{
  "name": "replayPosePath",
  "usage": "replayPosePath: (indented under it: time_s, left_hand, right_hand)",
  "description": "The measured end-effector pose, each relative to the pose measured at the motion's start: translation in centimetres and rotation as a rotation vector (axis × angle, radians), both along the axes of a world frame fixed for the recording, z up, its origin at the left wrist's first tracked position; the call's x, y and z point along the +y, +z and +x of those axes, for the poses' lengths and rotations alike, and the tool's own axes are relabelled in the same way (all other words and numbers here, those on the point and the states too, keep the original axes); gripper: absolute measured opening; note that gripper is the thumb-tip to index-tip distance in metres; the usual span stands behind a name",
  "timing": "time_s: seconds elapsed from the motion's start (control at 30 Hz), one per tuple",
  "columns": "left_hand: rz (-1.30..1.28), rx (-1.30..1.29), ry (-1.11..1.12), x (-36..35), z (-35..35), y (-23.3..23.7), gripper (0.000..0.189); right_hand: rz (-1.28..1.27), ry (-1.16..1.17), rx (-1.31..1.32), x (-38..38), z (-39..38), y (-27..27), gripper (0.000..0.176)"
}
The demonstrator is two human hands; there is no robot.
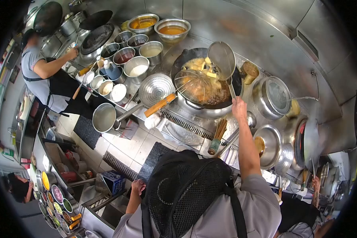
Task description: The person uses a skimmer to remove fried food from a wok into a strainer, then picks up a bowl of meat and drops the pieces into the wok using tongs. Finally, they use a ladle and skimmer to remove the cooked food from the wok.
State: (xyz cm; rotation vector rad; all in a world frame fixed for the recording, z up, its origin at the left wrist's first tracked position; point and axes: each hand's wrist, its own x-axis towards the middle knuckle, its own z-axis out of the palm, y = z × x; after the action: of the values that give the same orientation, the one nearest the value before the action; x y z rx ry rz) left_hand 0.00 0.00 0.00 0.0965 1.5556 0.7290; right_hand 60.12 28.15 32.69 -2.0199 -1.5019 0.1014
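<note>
My right hand (238,108) is closed round the handle of a fine-mesh strainer (222,59), whose round head is over the far right part of a large black wok (236,89). Bubbling brown oil (216,89) fills the wok, with pale yellow pieces (207,67) near the strainer. A wire spider skimmer (192,85) lies across the wok's left side, its wooden handle (160,104) sticking out toward the front, with no hand on it. My left hand (138,186) hangs low beside my body; its fingers are small and partly hidden.
Left of the wok stand a perforated ladle (156,89), a steel saucepan (104,118) and several sauce pots (137,67). On the right are a bamboo brush (218,137), a lidded pot (271,97) and a steel bowl (267,146). A co-worker (47,75) stands at the left.
</note>
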Motion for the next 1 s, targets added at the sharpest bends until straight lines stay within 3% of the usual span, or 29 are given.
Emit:
replayPosePath:
  time_s: [0.07,0.1,0.17,0.23,0.3,0.47,0.57,0.63,0.67,0.77,0.8,0.83,1.0]
  left_hand:
    - [0.095,0.107,-0.041,0.7,0.5,6.3,0.010]
    - [0.120,0.080,-0.043,4.0,2.7,5.4,0.010]
    - [0.154,0.202,-0.130,3.4,1.4,6.7,0.008]
    - [0.143,0.136,-0.128,5.0,0.1,5.0,0.011]
    - [0.189,0.029,0.019,6.4,-0.3,3.9,0.016]
    - [0.254,0.036,-0.050,8.3,-0.5,3.3,0.016]
    - [0.249,0.090,-0.057,8.2,-0.2,3.9,0.014]
    - [0.255,0.025,-0.142,7.7,0.1,5.3,0.014]
    - [0.239,0.233,-0.330,7.4,0.8,6.5,0.018]
    - [0.280,0.158,-0.331,6.8,0.7,6.0,0.021]
    - [0.237,0.018,-0.200,6.7,0.7,5.9,0.020]
    - [0.234,0.019,-0.209,6.9,0.5,5.8,0.020]
    - [0.509,0.284,-0.482,8.0,-0.8,2.1,0.015]
  right_hand:
    - [0.068,-0.023,0.035,-1.0,-2.0,1.8,0.028]
    - [0.093,-0.026,0.009,0.5,-1.1,3.3,0.028]
    - [0.093,-0.023,-0.011,-0.3,-2.5,3.3,0.029]
    - [0.049,-0.013,0.002,0.1,-3.2,3.4,0.029]
    - [0.008,-0.001,0.009,0.7,-3.1,3.6,0.028]
    - [-0.186,-0.128,-0.225,1.7,-1.9,5.7,0.024]
    - [-0.152,-0.138,-0.226,1.2,-1.7,6.1,0.023]
    - [-0.117,-0.113,-0.188,0.7,-2.9,7.3,0.024]
    - [-0.079,-0.086,-0.149,0.5,-3.6,7.6,0.024]
    - [-0.028,0.044,-0.055,1.5,-3.7,6.4,0.022]
    - [-0.083,0.013,-0.061,1.7,-4.0,6.3,0.022]
    - [-0.086,0.005,-0.057,1.7,-3.7,6.0,0.022]
    - [-0.237,-0.075,-0.237,0.6,-2.4,6.2,0.020]
